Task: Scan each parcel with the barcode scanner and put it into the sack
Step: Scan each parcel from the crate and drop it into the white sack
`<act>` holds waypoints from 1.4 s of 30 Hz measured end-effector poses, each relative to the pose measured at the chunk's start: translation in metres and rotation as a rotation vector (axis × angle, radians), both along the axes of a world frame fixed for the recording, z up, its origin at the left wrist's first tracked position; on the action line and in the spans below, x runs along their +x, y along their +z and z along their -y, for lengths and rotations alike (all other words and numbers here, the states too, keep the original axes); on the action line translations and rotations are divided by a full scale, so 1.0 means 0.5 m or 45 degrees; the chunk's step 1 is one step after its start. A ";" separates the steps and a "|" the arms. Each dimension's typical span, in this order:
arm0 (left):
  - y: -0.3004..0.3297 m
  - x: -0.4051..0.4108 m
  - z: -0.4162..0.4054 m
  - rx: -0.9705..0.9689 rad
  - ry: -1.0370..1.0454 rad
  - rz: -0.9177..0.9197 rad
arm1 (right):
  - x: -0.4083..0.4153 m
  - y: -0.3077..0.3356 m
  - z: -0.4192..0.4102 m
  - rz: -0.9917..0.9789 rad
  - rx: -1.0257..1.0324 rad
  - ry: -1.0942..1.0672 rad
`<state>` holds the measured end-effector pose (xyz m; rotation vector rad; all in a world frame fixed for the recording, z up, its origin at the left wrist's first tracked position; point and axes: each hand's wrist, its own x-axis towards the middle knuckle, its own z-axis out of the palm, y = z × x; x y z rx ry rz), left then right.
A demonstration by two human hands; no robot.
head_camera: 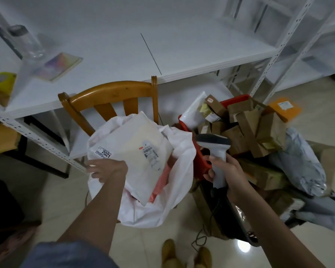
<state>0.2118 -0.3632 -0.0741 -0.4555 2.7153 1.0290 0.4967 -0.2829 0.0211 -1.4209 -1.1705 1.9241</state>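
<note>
Room: pale tiled floor (153, 246) with white metal shelving (290, 33) at far right and a white bench (124, 45) across the far side.
Bench: carries a yellow tape roll (0, 83) at far left, a clear plastic bottle (25, 40) and a small iridescent booklet (59, 65) beside it.
Chair: a wooden chair with a curved back (108, 95) stands just behind the sack.
Sack: a white plastic sack (174, 176), mouth open, in the middle of the scene.
Parcel: a flat white poly mailer (135, 149) with a barcode label (and a second label reading 7021) lies tilted in the sack's mouth, over something pink.
Left hand: the left hand (106, 169) has its grip closed on the mailer's near left corner, together with the sack's edge.
Right hand: the right hand (226, 171) has its grip wrapped round the handle of a grey and white barcode scanner (216, 149), held upright just right of the sack.
Waiting parcels: a red plastic crate (197, 163) heaped with brown cardboard boxes (248, 128), and grey poly bags (302, 167) on the right.
</note>
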 end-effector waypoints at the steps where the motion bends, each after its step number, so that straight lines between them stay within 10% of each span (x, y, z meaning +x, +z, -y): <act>1: -0.003 0.007 -0.002 -0.001 -0.043 -0.060 | 0.005 0.000 -0.001 0.015 0.005 -0.011; 14: -0.042 0.059 0.027 -1.181 -1.455 -0.515 | 0.069 -0.024 -0.007 -0.053 0.032 -0.133; 19: -0.067 0.066 0.003 -1.002 -1.748 0.209 | 0.110 -0.023 -0.017 -0.081 0.074 -0.188; 34: -0.032 0.367 -0.210 -0.386 -2.187 -0.037 | 0.376 -0.015 -0.067 0.135 0.300 -0.581; 42: -0.017 0.576 -0.382 0.204 -2.005 0.440 | 0.497 -0.038 -0.152 0.088 0.363 -0.695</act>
